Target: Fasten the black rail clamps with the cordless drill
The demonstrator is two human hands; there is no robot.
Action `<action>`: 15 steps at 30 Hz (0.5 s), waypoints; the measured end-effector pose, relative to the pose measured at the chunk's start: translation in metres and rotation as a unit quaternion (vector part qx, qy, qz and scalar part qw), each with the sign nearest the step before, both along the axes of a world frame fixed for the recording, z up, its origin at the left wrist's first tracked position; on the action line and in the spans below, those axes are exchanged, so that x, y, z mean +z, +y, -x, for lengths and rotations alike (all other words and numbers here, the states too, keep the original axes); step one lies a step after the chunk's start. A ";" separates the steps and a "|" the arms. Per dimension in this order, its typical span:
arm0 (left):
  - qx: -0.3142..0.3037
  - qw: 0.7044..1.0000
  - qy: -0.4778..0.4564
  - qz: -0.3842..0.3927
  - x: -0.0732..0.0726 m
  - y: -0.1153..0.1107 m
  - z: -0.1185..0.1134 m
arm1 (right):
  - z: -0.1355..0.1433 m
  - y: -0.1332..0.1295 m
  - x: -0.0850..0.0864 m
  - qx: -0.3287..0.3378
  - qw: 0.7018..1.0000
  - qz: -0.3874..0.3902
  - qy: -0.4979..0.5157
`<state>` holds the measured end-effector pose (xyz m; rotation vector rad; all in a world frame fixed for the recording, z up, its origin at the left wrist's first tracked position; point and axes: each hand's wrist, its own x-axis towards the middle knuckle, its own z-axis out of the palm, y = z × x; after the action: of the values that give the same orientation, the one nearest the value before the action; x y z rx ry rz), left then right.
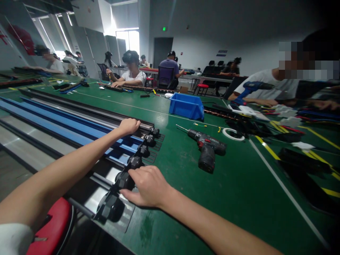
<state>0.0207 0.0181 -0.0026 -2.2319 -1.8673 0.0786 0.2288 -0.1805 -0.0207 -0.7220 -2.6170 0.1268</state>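
Long metal channel rails lie side by side across the left of the green table, some showing blue film. Black hexagonal cable glands stick out from their near ends, where flat slotted end tabs also show. My left hand reaches across the rails, its fingers curled over the end of a far rail. My right hand is closed around a black cable gland on one of the nearer rails; part of that gland is hidden by the fingers. A cordless drill with a long bit lies right of both hands.
Behind the drill stands a blue bin. A white ring, cables and black parts crowd the right side. A co-worker sits there near a blue drill. A red stool is below the left edge.
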 end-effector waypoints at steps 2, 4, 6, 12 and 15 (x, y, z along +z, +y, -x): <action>0.002 1.000 -0.004 0.003 0.002 -0.001 -0.003 | 0.003 -0.004 0.002 -0.009 1.000 0.003 -0.002; -0.002 1.000 -0.020 -0.003 0.009 -0.003 -0.006 | 0.006 -0.006 0.003 -0.018 1.000 0.011 -0.009; -0.030 0.998 -0.040 -0.043 0.020 -0.014 -0.006 | 0.008 -0.008 0.003 -0.027 0.999 0.018 -0.015; -0.133 0.977 -0.094 -0.139 0.056 -0.124 0.023 | 0.008 -0.006 0.000 -0.025 0.999 0.025 -0.004; -0.158 0.977 -0.129 -0.062 0.055 -0.195 0.044 | 0.009 -0.006 0.000 -0.021 0.999 0.027 -0.002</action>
<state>-0.0232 -0.1767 0.0527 -2.5119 -1.5506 -0.3878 0.2202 -0.1862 -0.0211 -0.7959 -2.6089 0.1837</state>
